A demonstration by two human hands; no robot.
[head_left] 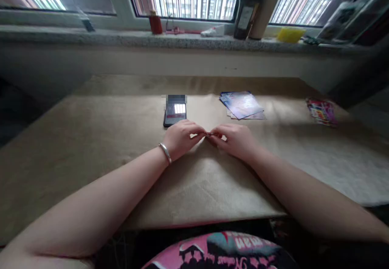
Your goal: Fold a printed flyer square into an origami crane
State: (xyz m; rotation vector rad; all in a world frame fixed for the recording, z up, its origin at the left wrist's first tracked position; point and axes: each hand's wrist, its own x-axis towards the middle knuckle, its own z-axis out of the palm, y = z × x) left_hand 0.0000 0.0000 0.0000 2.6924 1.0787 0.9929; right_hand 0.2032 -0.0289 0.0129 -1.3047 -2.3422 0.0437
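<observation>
My left hand (182, 137) and my right hand (234, 138) meet over the middle of the table, each closed in a pinch. Between their fingertips is a small, thin, dark reddish piece (208, 134), too small to name. A silver bangle (165, 153) circles my left wrist. Just beyond my left hand lies a phone (175, 115) with its screen lit and partly blurred out. Past my right hand rests a loose stack of printed sheets (243, 103), bluish and glossy on top, the edges fanned unevenly.
The table (75, 147) has a tan cover. Colourful packets (321, 112) lie at its far right. Behind it, the stone windowsill (115, 38) carries a red spool-like item (155, 23), a dark box (244, 16) and a yellow object (291, 35). The table's near edge is close to my body.
</observation>
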